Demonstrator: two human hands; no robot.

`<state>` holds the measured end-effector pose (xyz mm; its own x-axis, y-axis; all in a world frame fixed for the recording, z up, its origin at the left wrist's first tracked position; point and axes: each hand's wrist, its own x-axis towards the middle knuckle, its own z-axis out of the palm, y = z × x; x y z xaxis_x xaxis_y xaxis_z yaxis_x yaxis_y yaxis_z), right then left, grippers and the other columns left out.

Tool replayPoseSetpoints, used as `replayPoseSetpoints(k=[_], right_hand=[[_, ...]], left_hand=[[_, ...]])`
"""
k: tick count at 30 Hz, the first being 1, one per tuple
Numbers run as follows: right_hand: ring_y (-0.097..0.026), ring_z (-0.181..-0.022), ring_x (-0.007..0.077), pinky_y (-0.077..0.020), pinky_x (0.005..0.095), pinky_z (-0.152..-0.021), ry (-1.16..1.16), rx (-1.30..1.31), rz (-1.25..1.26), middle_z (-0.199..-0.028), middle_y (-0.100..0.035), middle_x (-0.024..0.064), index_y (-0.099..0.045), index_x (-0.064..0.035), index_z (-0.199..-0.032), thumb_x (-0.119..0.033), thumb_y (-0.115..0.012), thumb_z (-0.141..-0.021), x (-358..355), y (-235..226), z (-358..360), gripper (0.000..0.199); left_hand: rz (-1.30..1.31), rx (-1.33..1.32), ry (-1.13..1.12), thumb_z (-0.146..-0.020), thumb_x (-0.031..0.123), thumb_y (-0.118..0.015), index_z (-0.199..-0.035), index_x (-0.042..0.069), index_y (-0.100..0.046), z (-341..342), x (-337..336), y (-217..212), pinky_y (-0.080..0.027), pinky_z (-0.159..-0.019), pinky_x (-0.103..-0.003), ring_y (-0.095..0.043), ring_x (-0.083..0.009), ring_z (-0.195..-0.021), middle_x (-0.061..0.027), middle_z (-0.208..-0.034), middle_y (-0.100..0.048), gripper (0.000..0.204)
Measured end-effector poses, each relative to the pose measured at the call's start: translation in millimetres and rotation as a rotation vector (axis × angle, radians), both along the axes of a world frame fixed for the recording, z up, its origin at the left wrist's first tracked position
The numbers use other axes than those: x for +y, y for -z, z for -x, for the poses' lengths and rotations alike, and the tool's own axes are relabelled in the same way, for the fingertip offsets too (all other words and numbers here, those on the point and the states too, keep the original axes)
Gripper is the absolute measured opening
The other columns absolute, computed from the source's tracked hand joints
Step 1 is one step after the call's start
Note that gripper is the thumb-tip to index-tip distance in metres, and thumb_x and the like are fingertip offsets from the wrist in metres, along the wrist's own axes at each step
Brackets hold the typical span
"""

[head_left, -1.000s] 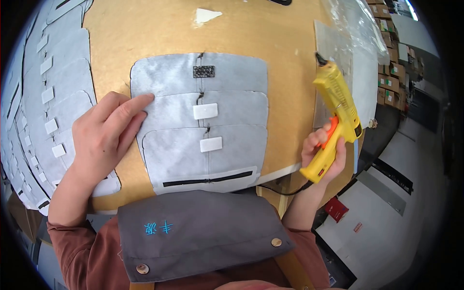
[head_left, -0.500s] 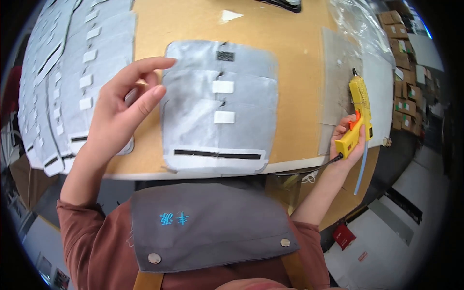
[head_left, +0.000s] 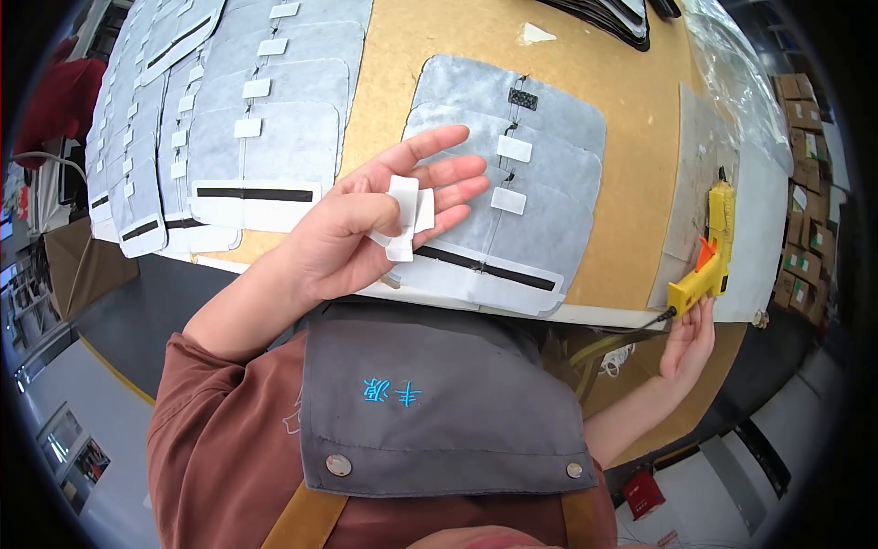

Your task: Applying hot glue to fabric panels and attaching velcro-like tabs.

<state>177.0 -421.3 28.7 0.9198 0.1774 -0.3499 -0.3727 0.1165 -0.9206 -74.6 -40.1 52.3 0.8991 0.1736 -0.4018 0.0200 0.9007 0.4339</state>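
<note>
My left hand (head_left: 352, 224) is palm up over the near edge of the grey sheets, its fingers stretched. The thumb pins several small white rectangular pieces (head_left: 403, 215) against the palm. Beneath and beyond it lie overlapping light grey sheets (head_left: 558, 220) with white tabs (head_left: 515, 149), one dark patterned tab (head_left: 523, 99) and a black strip (head_left: 512, 269) near the front edge. At the right, a yellow glue gun (head_left: 721, 220) with an orange trigger lies on the table. My right hand (head_left: 688, 340), fingers extended, is just below its handle; the fingertips are close against it, and contact is unclear.
More grey sheets (head_left: 261, 156) with white tabs overlap at the left. A dark stack (head_left: 608, 18) sits at the far edge, near a white scrap (head_left: 538, 34). Clear plastic film (head_left: 732, 59) covers the far right corner. Cardboard boxes (head_left: 803, 183) stand beyond the table.
My right hand has loosened from the glue gun and slid below its handle. My left hand has turned palm up, now showing white pieces. The view has shifted, moving the sheets rightward in it.
</note>
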Motion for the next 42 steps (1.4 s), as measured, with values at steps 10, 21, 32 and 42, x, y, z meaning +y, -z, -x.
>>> replayPoseSetpoints(k=[10, 21, 32, 42], right_hand=[[-0.061, -0.084, 0.0199, -0.0495, 0.0325, -0.075, -0.387, -1.186, 0.483, -0.094, -0.063, 0.0053, -0.065, -0.0039, -0.102, -0.01, -0.078, -0.085, 114, -38, 94, 0.023], [-0.062, -0.08, 0.0192, -0.0483, 0.0297, -0.063, -0.7, -1.62, 0.374, -0.094, -0.063, 0.0036, -0.071, -0.0084, -0.099, -0.014, -0.078, -0.078, 200, -22, 112, 0.023], [-0.062, -0.083, 0.0182, -0.0481, 0.0298, -0.066, -0.787, -1.613, 0.324, -0.094, -0.065, 0.002, -0.072, -0.0083, -0.098, -0.009, -0.076, -0.069, 208, -26, 107, 0.03], [-0.063, -0.079, 0.0194, -0.0486, 0.0309, -0.066, -0.802, -1.404, 0.254, -0.09, -0.066, 0.0025, -0.07, -0.0062, -0.091, -0.002, -0.079, -0.072, 210, -24, 108, 0.022]], left_hand=[[0.135, -0.053, 0.013, -0.065, -0.012, -0.039, -0.152, 0.0, -0.031, -14, -15, -1, -0.043, -0.115, -0.037, -0.047, -0.0297, -0.137, -0.0176, -0.141, -0.049, 0.088], [0.204, -0.077, -0.002, -0.069, -0.008, -0.041, -0.151, 0.0, -0.031, -22, -22, 2, -0.042, -0.115, -0.04, -0.046, -0.0309, -0.137, -0.0192, -0.141, -0.05, 0.083], [0.211, -0.054, 0.075, -0.068, -0.005, -0.04, -0.153, 0.001, -0.028, -31, -20, 4, -0.041, -0.115, -0.039, -0.044, -0.0292, -0.138, -0.0196, -0.143, -0.048, 0.086], [0.227, -0.051, 0.094, -0.074, -0.003, -0.041, -0.151, -0.001, -0.031, -31, -19, 9, -0.047, -0.11, -0.041, -0.049, -0.0291, -0.133, -0.0181, -0.137, -0.052, 0.078]])
